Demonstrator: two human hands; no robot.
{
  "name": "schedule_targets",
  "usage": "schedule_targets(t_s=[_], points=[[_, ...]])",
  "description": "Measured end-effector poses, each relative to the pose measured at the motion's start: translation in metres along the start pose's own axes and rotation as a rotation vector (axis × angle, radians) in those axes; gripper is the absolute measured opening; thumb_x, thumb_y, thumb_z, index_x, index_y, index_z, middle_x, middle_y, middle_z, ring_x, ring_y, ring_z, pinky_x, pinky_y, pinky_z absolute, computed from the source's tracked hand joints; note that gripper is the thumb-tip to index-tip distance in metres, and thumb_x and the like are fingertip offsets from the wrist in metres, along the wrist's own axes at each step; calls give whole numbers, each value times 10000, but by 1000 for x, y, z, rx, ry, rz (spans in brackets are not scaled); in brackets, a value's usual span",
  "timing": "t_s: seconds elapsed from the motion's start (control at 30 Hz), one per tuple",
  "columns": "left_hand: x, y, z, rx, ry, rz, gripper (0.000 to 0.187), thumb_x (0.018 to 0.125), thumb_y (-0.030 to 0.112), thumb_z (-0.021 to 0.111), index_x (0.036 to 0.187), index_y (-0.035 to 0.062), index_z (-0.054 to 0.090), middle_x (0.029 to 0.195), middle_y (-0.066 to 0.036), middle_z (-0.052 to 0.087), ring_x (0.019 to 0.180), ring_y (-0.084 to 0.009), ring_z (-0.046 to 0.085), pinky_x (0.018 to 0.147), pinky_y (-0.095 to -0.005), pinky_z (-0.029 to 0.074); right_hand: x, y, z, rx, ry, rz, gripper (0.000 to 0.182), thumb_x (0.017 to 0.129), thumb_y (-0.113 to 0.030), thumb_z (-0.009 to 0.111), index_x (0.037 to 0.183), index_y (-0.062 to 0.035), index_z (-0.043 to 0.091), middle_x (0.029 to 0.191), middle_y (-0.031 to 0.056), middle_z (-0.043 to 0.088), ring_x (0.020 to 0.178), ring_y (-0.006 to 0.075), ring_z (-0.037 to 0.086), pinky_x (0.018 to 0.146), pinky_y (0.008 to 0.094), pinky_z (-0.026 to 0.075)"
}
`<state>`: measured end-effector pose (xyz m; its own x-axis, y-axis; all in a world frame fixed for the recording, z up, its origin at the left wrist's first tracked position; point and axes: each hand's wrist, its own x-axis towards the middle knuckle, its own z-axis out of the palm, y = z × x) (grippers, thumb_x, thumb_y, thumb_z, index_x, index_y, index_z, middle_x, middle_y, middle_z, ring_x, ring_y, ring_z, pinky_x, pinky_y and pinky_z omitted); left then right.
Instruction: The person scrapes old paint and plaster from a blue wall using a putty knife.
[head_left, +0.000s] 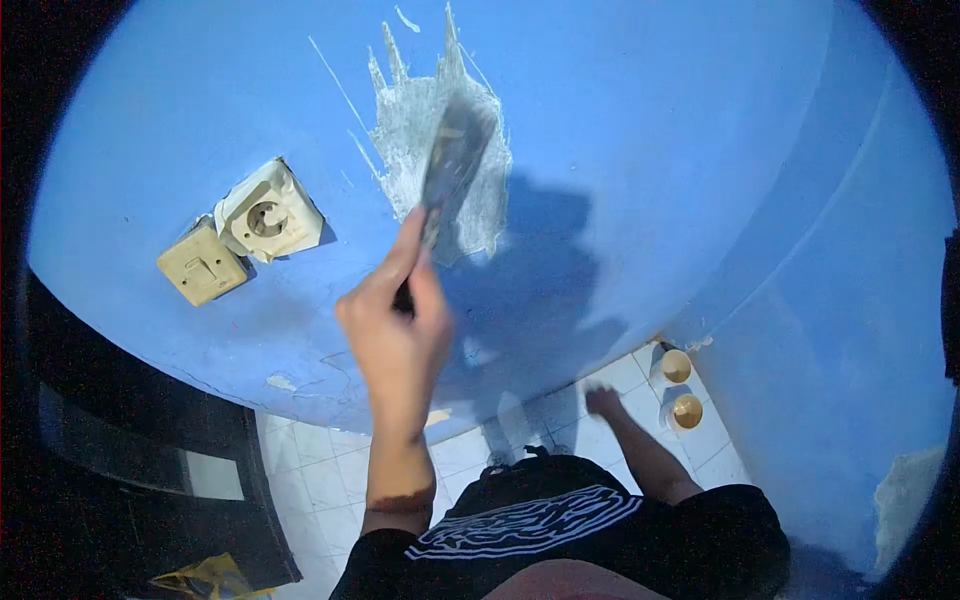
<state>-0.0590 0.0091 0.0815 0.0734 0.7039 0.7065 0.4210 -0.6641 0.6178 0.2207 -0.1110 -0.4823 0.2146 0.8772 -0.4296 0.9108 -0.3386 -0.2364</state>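
My left hand (395,305) is closed around the handle of a putty knife (455,165), whose blade is smeared by motion. The blade lies over a rough grey-white patch (405,125) on the blue wall (650,130), where the paint is gone and streaks run upward. Whether the blade edge touches the wall is hard to see. My right hand (603,400) hangs low by my side, above the tiled floor, its fingers curled in; nothing shows in it.
Left of the patch, a wall socket (268,218) and a light switch (203,265) stick out. Two round tubs (676,366) stand on the white tiles (320,480) in the corner. Dark furniture (190,520) and a yellow plastic bag (210,578) are at lower left.
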Motion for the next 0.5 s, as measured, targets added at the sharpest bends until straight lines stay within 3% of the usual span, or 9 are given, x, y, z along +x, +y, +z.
schedule_targets(t_s=[0.03,0.07,0.13,0.17,0.2,0.23,0.4,0.47,0.5], points=[[9,7,8,3,3,1,371,864,-19,582,1211,63,686,599,-143,548,511,-87,476,513,-272,416,-66,-22,-30,-437,-449,27,452,974,-382,379,1300,-151,589,1402,124,535,1374,402,376,1084,645,294],[17,14,17,-19,-14,43,389,856,-31,569,1213,70,685,609,-176,533,499,-108,476,511,-278,416,-89,20,52,-378,-423,-61,468,990,-412,369,1323,-160,580,1436,134,501,1377,423,350,1091,674,239],[19,21,18,-40,-27,82,407,847,-43,556,1215,78,685,618,-209,518,486,-129,476,509,-283,415,-136,80,162,75,-715,-195,550,959,-483,465,1304,-72,582,1427,175,501,1329,381,425,1145,472,308],[13,22,13,4,-62,74,390,870,-26,557,1226,77,678,657,-142,569,542,-87,462,521,-262,409,-172,78,162,178,-781,-15,536,943,-466,478,1281,-66,594,1405,176,515,1315,371,441,1140,475,313],[7,22,9,46,-97,66,373,893,-10,558,1238,76,672,697,-75,620,598,-45,449,532,-241,402,-196,70,151,221,-796,152,523,928,-450,492,1257,-61,605,1383,178,530,1300,361,457,1136,479,318],[1,13,8,-5,-65,51,380,895,-15,549,1242,79,673,663,-28,577,588,-45,431,530,-232,386,-212,65,146,254,-792,259,509,912,-434,505,1234,-55,617,1361,179,545,1286,351,473,1132,482,323],[8,14,16,-57,-71,-29,402,897,-21,536,1254,102,674,640,42,502,588,-40,405,528,-209,361,-216,55,136,314,-622,452,442,834,-351,572,1117,-28,675,1250,185,617,1216,301,554,1110,499,348],[13,25,23,-96,-90,-44,412,873,-36,543,1251,80,659,818,-232,695,569,-84,516,565,-275,462,-180,46,129,225,-455,390,415,802,-318,599,1070,-18,698,1205,188,647,1187,281,586,1102,506,358],[11,25,23,-94,-100,-59,412,871,-35,542,1250,75,658,880,-239,701,579,-114,543,590,-279,474,-131,74,182,-55,-314,64,392,791,-294,600,1057,-27,705,1188,215,648,1278,348,508,1134,552,291]])
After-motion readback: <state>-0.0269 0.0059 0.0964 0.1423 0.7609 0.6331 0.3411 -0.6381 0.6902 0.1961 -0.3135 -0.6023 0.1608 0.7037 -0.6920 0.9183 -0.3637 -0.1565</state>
